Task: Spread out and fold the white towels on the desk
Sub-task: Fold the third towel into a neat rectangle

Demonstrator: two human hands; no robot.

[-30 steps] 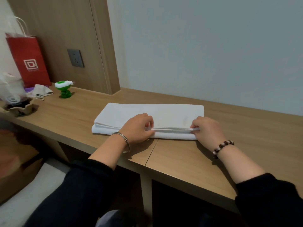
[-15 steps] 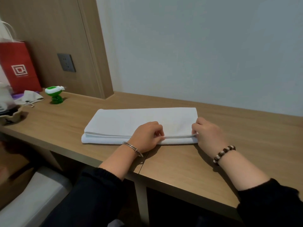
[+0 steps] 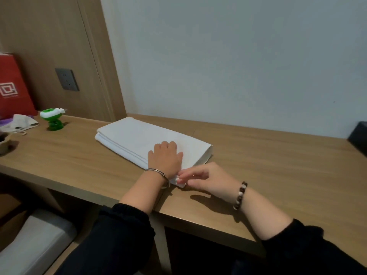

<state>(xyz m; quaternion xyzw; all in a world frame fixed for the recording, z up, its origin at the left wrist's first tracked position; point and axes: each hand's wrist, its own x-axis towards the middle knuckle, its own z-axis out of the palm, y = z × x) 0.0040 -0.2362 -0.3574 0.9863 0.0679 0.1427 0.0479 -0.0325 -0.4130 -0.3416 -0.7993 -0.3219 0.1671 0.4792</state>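
Note:
A white towel (image 3: 137, 137), folded into a long layered rectangle, lies slanted on the wooden desk (image 3: 278, 165), its far end toward the wall. My left hand (image 3: 165, 155) rests flat on the towel's near part, fingers spread and pressing down. My right hand (image 3: 204, 178) pinches the towel's near corner between thumb and fingertips, just beside my left wrist. Part of that corner is hidden under both hands.
A green and white gadget (image 3: 52, 120) stands at the left. Behind it are a red paper bag (image 3: 14, 90), a crumpled cloth (image 3: 21, 122) and a wall socket (image 3: 67, 79). A dark object (image 3: 358, 137) sits at the right edge. A grey seat (image 3: 33, 241) is below left.
The towel now lies slanted instead of parallel to the desk edge. My left hand moved from the front edge onto the top surface. My right hand shifted left to the near corner.

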